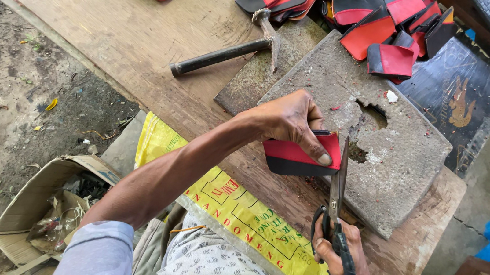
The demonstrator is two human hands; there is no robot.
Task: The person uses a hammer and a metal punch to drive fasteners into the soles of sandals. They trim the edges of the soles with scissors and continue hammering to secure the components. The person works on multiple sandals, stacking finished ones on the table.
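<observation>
— What's nearest the person?

— The right hand (339,253), at the near edge of the wooden bench (116,24). Its fingers are through the black loops of a pair of scissors (337,222) and closed around them, blades pointing away.

— And the blades?

— They stand just beside the right edge of a red and black piece (298,158). I cannot tell whether they are cutting into it or only touching.

— Who holds that piece?

— The left hand (287,121). It is clamped on it, thumb pressed flat on the red face near the right corner, fingers curled behind. The piece sits over the near edge of a grey stone slab (397,155) that lies on the bench.

— Anything under the arms?

— A yellow printed sack (237,207) hangs over the near edge of the bench, and an open cardboard box (34,206) stands on the ground to the left.

— Farther out?

— A hammer (230,53) with a dark handle lies across the middle of the bench, its head by the slab's far-left corner. Along the far edge lies a heap of red, black and yellow pieces (381,18).
</observation>
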